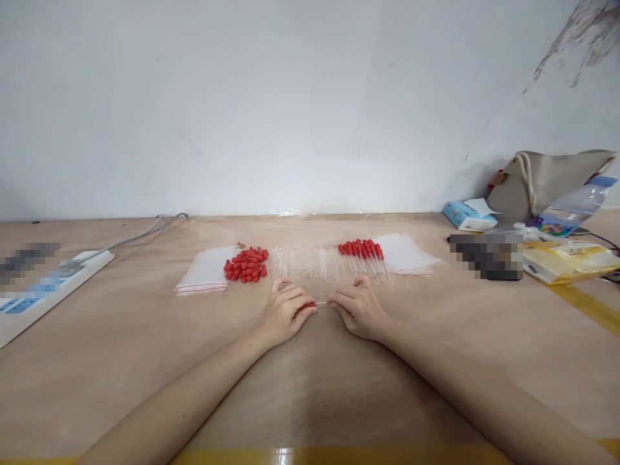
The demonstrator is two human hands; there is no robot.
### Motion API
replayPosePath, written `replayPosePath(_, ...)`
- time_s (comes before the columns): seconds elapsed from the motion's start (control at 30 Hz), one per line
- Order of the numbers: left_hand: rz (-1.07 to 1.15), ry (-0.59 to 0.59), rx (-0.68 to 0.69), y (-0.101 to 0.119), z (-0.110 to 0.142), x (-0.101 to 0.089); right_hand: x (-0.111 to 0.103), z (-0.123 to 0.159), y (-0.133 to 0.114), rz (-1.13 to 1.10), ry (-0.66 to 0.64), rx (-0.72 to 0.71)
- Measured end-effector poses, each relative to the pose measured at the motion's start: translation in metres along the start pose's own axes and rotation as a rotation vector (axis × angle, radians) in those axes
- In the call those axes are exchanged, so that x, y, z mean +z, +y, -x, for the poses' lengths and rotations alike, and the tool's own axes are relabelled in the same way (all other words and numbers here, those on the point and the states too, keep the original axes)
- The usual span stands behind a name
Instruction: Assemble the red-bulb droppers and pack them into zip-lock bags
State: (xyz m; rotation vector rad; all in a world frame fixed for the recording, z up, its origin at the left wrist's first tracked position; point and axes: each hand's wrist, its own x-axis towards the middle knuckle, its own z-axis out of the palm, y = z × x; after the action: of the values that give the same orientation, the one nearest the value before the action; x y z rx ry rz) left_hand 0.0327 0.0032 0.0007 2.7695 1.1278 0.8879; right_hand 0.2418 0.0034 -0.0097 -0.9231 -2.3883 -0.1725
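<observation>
My left hand (285, 311) is closed on a red rubber bulb (309, 304), pinched between thumb and fingers. From the bulb a thin clear dropper tube (321, 303) runs level to my right hand (358, 309), whose fingertips pinch its other end. Whether the tube sits inside the bulb is hidden by my fingers. Beyond my left hand lies a pile of loose red bulbs (246, 265). A row of clear tubes (303, 263) lies in the middle. Past my right hand are several droppers with red bulbs on their tubes (363, 255).
White plastic bags with red edges (206, 268) lie stacked at left, and more white bags (407, 253) at right. A power strip (87, 261) is at far left. Tissue packs (467, 216), a plastic bottle (578, 203) and a grey bag (552, 181) crowd the right back.
</observation>
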Motion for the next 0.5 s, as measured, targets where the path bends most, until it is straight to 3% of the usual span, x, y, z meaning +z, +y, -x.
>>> replayPosePath(0.23,-0.028,-0.076,0.020,-0.007,-0.001,0.002,0.001,-0.004,-0.002,0.019,-0.021,0.008)
replayPosePath(0.4,-0.022,-0.008,0.003,-0.014,-0.002,0.000,-0.004,-0.006,-0.002,0.130,-0.042,-0.007)
replayPosePath(0.5,0.009,0.041,-0.119,-0.014,-0.001,-0.002,-0.011,-0.005,0.006,0.175,0.002,0.151)
